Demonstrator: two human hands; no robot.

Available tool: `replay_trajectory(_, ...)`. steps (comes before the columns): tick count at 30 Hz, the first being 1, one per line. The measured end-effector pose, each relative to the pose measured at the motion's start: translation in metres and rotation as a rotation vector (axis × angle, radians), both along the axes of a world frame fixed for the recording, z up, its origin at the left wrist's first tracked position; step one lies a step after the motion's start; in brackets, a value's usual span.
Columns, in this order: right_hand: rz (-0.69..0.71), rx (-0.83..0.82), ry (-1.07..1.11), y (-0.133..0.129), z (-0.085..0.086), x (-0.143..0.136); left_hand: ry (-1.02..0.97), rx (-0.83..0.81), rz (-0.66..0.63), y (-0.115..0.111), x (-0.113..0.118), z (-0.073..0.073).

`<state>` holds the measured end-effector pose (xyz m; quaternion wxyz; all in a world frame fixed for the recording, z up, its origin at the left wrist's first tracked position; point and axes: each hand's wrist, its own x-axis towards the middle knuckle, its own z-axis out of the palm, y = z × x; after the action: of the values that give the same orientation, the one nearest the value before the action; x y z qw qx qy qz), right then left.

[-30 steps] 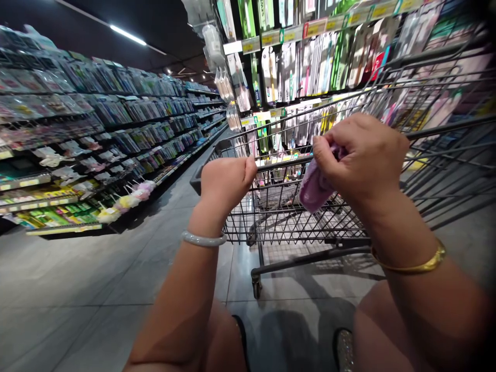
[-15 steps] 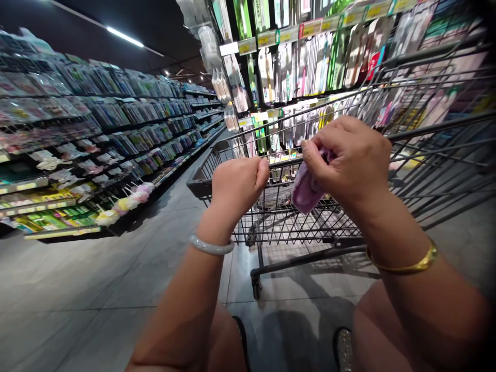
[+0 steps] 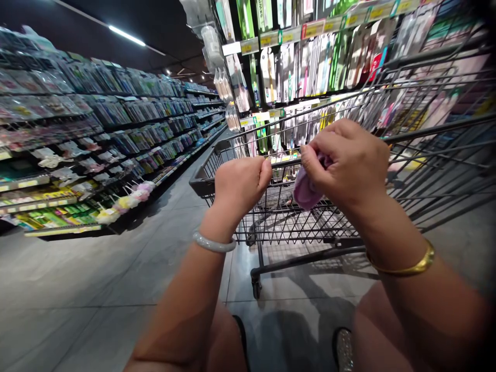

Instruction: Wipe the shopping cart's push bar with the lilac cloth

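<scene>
My left hand [image 3: 242, 183] is closed around the dark top rail of a wire shopping cart [image 3: 287, 230], its knuckles facing up. To its right, my right hand [image 3: 349, 163] is curled tightly, thumb pressed over the fingers, gripping a soft purple cloth [image 3: 307, 192]. The cloth's lower part hangs out below the fist, in front of the cart's mesh; its exact kind is unclear. The right fist is in line with the same rail, but I cannot tell whether it touches it. Both sets of fingertips are hidden.
A rack of packaged toothbrushes [image 3: 289, 72] stands beyond the cart. Across the aisle on the left, long shelves [image 3: 143, 113] carry many hanging packets, with pastel puffs [image 3: 126, 204] at their near lower end. A cart wheel [image 3: 256, 287] rests on the grey tiled floor [image 3: 116, 279].
Little differs. The purple cloth's hanging end has shifted slightly up and looks more bunched under my right hand. My left hand sits marginally further right in view.
</scene>
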<state>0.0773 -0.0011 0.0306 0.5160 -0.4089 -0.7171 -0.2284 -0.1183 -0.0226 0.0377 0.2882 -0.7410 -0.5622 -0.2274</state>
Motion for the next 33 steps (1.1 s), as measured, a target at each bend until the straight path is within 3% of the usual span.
replay_trajectory(5, 0.09, -0.048, 0.055, 0.005, 0.005, 0.011, 0.006, 0.017, 0.0, 0.001, -0.001, -0.001)
replay_trajectory(10, 0.018, -0.042, 0.05, 0.002, 0.004, 0.008, 0.0, 0.065, -0.005, 0.002, -0.001, -0.004)
replay_trajectory(15, -0.013, -0.073, -0.049, -0.004, 0.004, 0.005, -0.016, 0.093, -0.007, 0.003, 0.0, -0.006)
replay_trajectory(22, 0.068, -0.188, -0.234, -0.008, 0.013, 0.019, -0.012, 0.165, -0.001, 0.008, -0.001, -0.012)
replay_trajectory(33, -0.05, -0.031, -0.138, -0.004, -0.002, 0.003, -0.021, 0.233, -0.03, 0.01, 0.001, -0.016)
